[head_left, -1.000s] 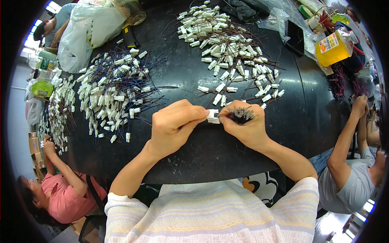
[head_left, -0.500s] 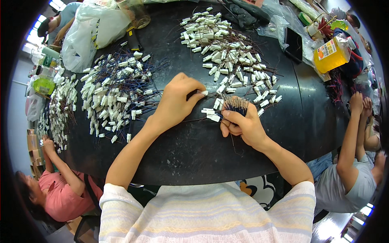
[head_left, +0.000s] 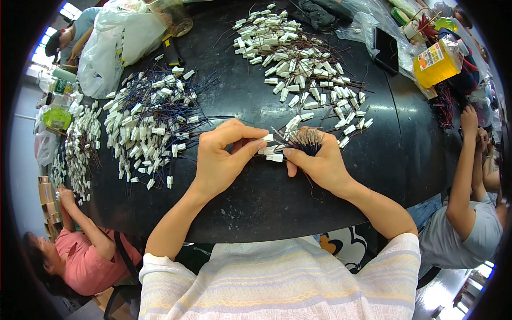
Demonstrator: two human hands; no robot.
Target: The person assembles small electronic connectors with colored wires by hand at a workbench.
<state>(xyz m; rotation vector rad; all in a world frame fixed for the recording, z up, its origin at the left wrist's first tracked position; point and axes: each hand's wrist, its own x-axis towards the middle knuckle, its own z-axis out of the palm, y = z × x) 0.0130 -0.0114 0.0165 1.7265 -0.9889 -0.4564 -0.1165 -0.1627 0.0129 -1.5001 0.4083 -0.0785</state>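
My left hand pinches a small white plastic connector between thumb and fingertips. Just to its right, my right hand is closed round a bundle of thin dark wires with bare metal terminals fanned out at the top. One light wire tip sticks out of the bundle toward the pinched connector; I cannot tell whether they touch. Below that, another white connector lies against my right thumb. A large heap of white connectors on brown wires spreads beyond both hands.
Left of my hands lies a heap of connectors on blue wires, with another heap farther left. A yellow-handled cutter, a plastic bag, a phone and an orange drink bottle lie farther out. People work at both sides.
My left hand has come nearer to me, bringing the connector down toward the bundle. My right hand has turned slightly, and the wire bundle now tilts with one tip jutting left.
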